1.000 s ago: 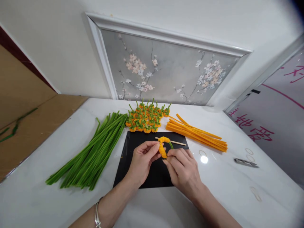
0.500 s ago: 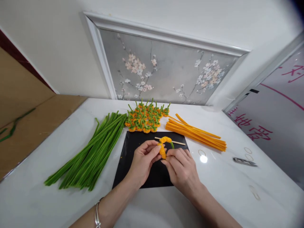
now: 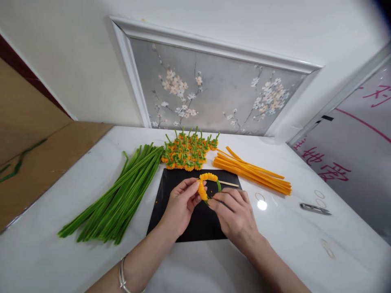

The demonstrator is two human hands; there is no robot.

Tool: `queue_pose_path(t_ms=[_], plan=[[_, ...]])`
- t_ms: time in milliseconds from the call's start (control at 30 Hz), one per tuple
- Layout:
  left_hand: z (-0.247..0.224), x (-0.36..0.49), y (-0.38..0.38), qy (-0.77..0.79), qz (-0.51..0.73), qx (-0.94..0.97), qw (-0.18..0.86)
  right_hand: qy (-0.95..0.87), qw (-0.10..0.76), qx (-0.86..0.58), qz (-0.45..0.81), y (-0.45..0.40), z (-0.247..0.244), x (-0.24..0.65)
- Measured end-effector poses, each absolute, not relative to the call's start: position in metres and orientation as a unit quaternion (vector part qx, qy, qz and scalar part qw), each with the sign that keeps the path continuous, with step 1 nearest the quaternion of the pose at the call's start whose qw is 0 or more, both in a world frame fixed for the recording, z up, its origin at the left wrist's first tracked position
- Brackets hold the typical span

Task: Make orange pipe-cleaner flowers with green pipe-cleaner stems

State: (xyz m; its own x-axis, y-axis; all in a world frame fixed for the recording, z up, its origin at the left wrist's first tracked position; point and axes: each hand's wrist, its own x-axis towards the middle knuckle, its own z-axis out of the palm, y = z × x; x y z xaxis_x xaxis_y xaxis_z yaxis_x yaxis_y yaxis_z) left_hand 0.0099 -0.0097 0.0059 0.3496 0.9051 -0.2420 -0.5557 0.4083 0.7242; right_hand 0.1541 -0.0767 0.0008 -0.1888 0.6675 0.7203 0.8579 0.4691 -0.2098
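Note:
Over the black mat (image 3: 186,228) my two hands hold a ring made of pipe cleaners: an orange coil (image 3: 209,177) wound along a bent green pipe cleaner (image 3: 219,186). My left hand (image 3: 180,203) pinches the coil's left side between thumb and fingers. My right hand (image 3: 236,209) has its fingertips closed at the ring's lower end, where a bit of green shows under the coil. A thin pale stick (image 3: 229,184) lies on the mat behind the ring, partly covered by it.
Small orange pumpkins with green stems (image 3: 185,152) stand grouped behind the mat. Green pipe cleaners (image 3: 122,199) lie to the left, orange pipe cleaners (image 3: 253,173) to the right. Thread snips (image 3: 314,208) and rubber bands (image 3: 319,194) are farther right. A cardboard box (image 3: 61,158) borders the left.
The ring has shifted slightly left and opened into a rounder shape. Green now shows at its lower end by my right fingertips. My left hand has moved a little left with it.

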Motion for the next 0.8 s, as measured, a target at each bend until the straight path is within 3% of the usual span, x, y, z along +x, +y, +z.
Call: queue_pose_path(t_ms=[500,600,700,800], plan=[[0.001,0.017,-0.022,0.306,0.439,0.341,0.773,-0.746,0.388,-0.521,-0.144,-0.076,0.004,0.143],[0.001,0.016,-0.022,0.314,0.427,0.334,0.780,-0.734,0.423,-0.526,-0.071,-0.074,0.005,0.150],[0.001,0.015,-0.019,0.342,0.377,0.343,0.789,-0.632,0.532,-0.562,0.046,-0.070,0.004,0.168],[0.003,0.013,-0.017,0.360,0.316,0.377,0.793,-0.491,0.590,-0.597,0.235,-0.064,-0.001,0.187]])
